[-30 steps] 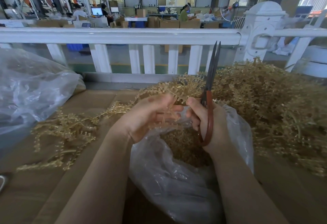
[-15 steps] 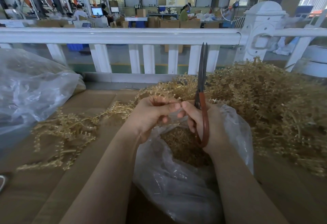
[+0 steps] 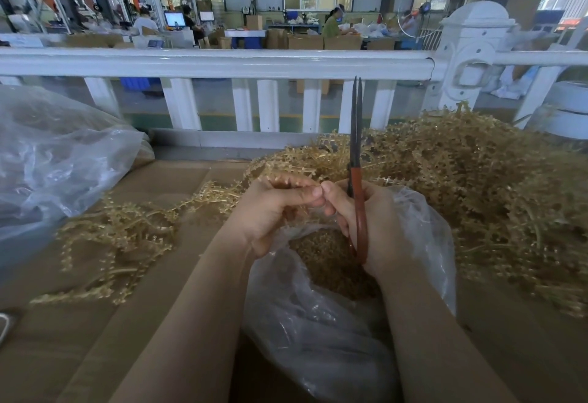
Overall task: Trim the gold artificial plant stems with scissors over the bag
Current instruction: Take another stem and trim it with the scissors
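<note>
Two bare hands meet in the middle of my view, above the open mouth of a clear plastic bag (image 3: 423, 230). My left hand (image 3: 273, 211) has its fingers curled, the thumb pressed toward the fingertips, pinching a gold plant stem (image 3: 283, 181) whose beaded tips poke up just above the knuckles. My right hand (image 3: 372, 227) is wrapped round the red handles of a pair of scissors (image 3: 356, 160), the handle loop lying across the palm and the fingers folded over it; the thumb tip touches the left hand's fingertips. The dark blades rise straight up from the right fingers, pressed almost together with only a sliver of gap between them, their points standing in front of a white railing (image 3: 222, 63). Directly below both sets of fingers, inside the bag, sits a heap of gold clippings (image 3: 321, 259). To the right of the right fingers, and behind them, a large pile of gold stems (image 3: 493, 192) lies heaped up. To the left of the left fingers, a smaller scatter of gold stems (image 3: 121, 234) lies spread over brown cardboard (image 3: 79, 339). Further left, another clear bag (image 3: 54, 163) bulges. Whether the pinched stem touches the blades I cannot tell.
</note>
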Demonstrator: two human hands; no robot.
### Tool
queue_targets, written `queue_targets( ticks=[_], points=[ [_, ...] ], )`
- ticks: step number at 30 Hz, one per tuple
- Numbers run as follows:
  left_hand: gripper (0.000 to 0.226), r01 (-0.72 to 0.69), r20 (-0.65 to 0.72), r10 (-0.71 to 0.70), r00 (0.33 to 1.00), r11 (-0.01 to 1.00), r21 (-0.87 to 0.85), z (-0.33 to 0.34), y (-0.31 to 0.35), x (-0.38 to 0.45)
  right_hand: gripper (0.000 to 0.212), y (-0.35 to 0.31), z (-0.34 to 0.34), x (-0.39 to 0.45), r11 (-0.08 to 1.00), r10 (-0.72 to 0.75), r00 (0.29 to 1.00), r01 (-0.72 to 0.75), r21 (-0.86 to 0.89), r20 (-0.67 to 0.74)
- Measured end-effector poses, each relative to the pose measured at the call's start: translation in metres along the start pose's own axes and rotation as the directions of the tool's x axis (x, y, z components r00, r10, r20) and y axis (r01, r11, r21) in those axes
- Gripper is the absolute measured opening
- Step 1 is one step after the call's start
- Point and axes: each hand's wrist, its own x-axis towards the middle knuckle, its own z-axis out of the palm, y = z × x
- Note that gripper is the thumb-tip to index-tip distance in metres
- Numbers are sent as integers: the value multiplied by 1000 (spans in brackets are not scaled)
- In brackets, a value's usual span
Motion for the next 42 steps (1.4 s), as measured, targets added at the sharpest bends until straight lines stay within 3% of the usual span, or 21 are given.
queue_targets(
  ticks=[9,15,19,23,30,37,42],
  points=[
    [13,-18,-148,12,989,999,-39,2,-3,2,17,1,-1,2,997,8,1000,-9,-79,-15],
    [17,-55,-206,35,978,994,-92,-5,4,0,41,-1,1,-2,957,-74,995,52,-285,-70],
    [14,-137,-222,134,966,991,2,-12,9,-2,59,0,-3,-5,828,-137,990,107,-551,-14],
    [20,-232,-260,246,934,969,82,-13,9,-1,51,5,-1,-4,659,-200,979,171,-732,48],
    [23,-276,-274,294,916,956,102,-10,4,3,54,10,-1,-2,588,-241,969,187,-787,50],
    [18,-271,-293,283,913,959,79,-11,3,4,56,10,0,-4,606,-265,964,179,-775,15],
    [12,-296,-260,305,916,952,74,-11,3,3,38,7,1,-6,623,-306,952,222,-750,28]
  ],
)
